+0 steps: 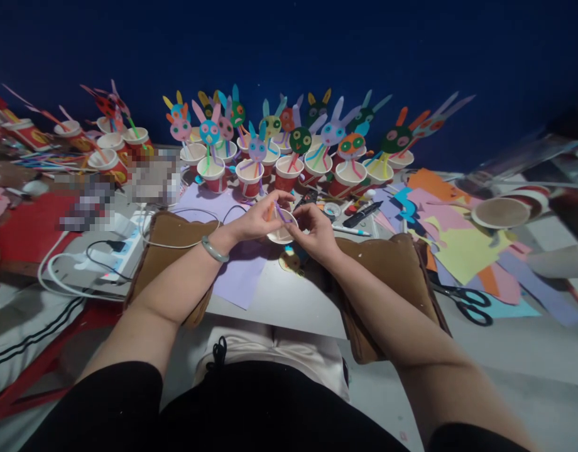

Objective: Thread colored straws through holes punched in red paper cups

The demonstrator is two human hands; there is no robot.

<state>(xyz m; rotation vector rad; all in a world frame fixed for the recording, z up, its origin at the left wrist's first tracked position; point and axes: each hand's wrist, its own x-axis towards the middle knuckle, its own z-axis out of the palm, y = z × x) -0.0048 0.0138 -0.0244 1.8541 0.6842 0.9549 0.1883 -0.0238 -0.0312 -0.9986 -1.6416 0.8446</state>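
A white-lined paper cup (280, 236) is between my two hands at the middle of the table. My left hand (257, 218) is closed about its left side, with an orange straw (271, 211) by the fingers. My right hand (316, 233) grips the cup's right rim, thumb and fingers curled. Across the cup's mouth slants a bent purple straw (284, 215); which fingers touch it I cannot tell. Just below the cup lies a small round yellow paper face (289, 258) with a blue piece on top. A sheet of purple paper (239, 279) lies under my left forearm.
Several red cups with paper rabbit figures (257, 150) stand in rows at the back. Brown cushions (387, 282) lie under both forearms. Scissors (472, 304) and coloured paper scraps (463, 248) are on the right. A power strip (129, 248) with cables lies left.
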